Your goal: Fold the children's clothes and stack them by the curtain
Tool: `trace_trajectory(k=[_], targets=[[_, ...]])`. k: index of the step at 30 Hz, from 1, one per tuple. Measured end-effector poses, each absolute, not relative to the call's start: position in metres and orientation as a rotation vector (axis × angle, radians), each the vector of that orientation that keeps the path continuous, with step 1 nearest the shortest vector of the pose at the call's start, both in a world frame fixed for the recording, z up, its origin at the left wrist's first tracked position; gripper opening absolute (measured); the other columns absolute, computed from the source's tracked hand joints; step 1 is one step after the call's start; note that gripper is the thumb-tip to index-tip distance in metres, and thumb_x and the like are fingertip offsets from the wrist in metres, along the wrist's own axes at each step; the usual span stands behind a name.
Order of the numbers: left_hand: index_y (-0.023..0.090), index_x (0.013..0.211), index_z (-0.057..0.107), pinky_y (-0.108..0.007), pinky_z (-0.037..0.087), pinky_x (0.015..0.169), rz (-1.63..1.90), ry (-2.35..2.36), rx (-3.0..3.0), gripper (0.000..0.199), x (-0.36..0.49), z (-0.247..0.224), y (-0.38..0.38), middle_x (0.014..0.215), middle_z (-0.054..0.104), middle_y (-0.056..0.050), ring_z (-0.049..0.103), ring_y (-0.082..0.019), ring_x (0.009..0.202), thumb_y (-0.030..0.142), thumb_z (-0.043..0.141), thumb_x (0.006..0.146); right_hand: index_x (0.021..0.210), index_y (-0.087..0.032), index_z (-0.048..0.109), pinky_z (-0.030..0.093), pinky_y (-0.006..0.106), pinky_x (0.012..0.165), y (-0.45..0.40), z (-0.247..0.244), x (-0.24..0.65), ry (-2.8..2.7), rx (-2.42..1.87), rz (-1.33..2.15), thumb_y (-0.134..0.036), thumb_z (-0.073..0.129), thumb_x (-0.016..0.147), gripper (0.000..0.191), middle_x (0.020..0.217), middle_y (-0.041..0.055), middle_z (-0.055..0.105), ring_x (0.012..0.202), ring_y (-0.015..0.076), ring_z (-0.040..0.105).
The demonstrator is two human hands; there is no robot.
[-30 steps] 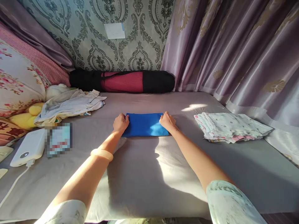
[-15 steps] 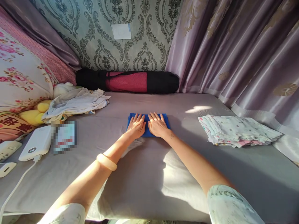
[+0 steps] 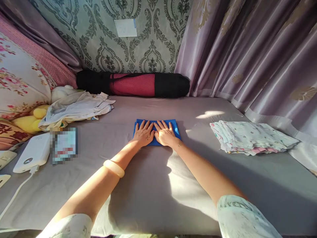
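A folded blue cloth (image 3: 176, 129) lies flat on the grey sheet (image 3: 148, 185) in the middle of the head view. On its left half rests my left hand (image 3: 144, 133), palm down with the fingers spread. My right hand (image 3: 164, 133) lies palm down on the middle and right of the cloth, fingers apart too. The thumbs meet or nearly meet between the hands. Part of the cloth is hidden under both palms. A pale bangle (image 3: 114, 168) circles my left forearm.
At right lies a stack of folded printed cloths (image 3: 252, 137). Crumpled pale cloths (image 3: 76, 107), a white power bank (image 3: 33, 153) with a cable and a blurred packet (image 3: 64, 145) lie at left. A black and red roll (image 3: 133, 85) lies along the wall.
My right hand has shifted slightly left on the blue cloth, closer to my left hand. The view has moved a little, with objects at the left now nearer the edge.
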State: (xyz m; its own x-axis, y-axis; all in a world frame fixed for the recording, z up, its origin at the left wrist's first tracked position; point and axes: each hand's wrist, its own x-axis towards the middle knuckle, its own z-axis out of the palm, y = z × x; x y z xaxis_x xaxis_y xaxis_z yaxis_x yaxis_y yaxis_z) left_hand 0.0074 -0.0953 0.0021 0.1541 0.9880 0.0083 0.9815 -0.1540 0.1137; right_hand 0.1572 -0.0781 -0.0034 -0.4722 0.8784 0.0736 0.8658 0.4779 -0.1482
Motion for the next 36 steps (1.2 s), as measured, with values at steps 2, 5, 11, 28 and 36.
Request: trace_trajectory(k=[2, 5, 11, 28, 36], targets=[[0.019, 0.152, 0.036, -0.059, 0.018, 0.119, 0.116, 1.987, 2.309, 0.058, 0.007, 0.005, -0.094, 0.16, 0.033, -0.007, 0.023, -0.031, 0.149, 0.039, 0.029, 0.098, 0.154, -0.018, 0.032, 0.01, 0.06, 0.119, -0.078, -0.001, 0.157, -2.583, -1.536, 0.151, -0.032, 0.032, 0.099, 0.057, 0.162, 0.0075, 0.027, 0.149, 0.0279, 0.02], [0.022, 0.149, 0.041, -0.057, 0.02, 0.119, 0.151, 1.993, 2.325, 0.055, 0.005, 0.008, -0.091, 0.157, 0.039, -0.007, 0.029, -0.03, 0.146, 0.04, 0.033, 0.098, 0.154, -0.017, 0.032, 0.012, 0.06, 0.118, -0.078, 0.006, 0.156, -2.601, -1.554, 0.192, -0.032, 0.032, 0.099, 0.057, 0.161, 0.008, 0.027, 0.149, 0.0287, 0.021], [0.021, 0.143, 0.049, -0.057, 0.021, 0.118, 0.3, 2.038, 2.354, 0.054, -0.003, 0.004, -0.087, 0.155, 0.041, -0.012, 0.03, -0.031, 0.146, 0.045, 0.033, 0.099, 0.153, -0.013, 0.033, 0.01, 0.056, 0.119, -0.076, 0.011, 0.16, -2.543, -1.611, 0.201, -0.031, 0.029, 0.1, 0.056, 0.161, 0.0125, 0.027, 0.15, 0.0267, 0.019], [0.018, 0.154, 0.031, -0.054, 0.019, 0.119, 0.175, 2.034, 2.169, 0.065, -0.013, 0.009, -0.087, 0.163, 0.022, -0.012, 0.017, -0.029, 0.151, 0.053, 0.024, 0.099, 0.152, -0.006, 0.034, 0.013, 0.052, 0.12, -0.064, -0.001, 0.168, -2.374, -1.805, 0.197, -0.036, 0.028, 0.101, 0.06, 0.161, 0.0145, 0.027, 0.15, 0.0276, 0.018], [0.015, 0.156, 0.026, -0.052, 0.013, 0.121, 0.226, 2.017, 2.117, 0.069, -0.034, 0.012, -0.105, 0.164, 0.019, -0.012, 0.013, -0.026, 0.152, 0.055, 0.018, 0.099, 0.154, -0.004, 0.027, 0.014, 0.048, 0.12, -0.065, 0.008, 0.196, -2.348, -1.832, 0.237, -0.038, 0.022, 0.102, 0.061, 0.163, 0.0168, 0.019, 0.151, 0.0262, 0.015]])
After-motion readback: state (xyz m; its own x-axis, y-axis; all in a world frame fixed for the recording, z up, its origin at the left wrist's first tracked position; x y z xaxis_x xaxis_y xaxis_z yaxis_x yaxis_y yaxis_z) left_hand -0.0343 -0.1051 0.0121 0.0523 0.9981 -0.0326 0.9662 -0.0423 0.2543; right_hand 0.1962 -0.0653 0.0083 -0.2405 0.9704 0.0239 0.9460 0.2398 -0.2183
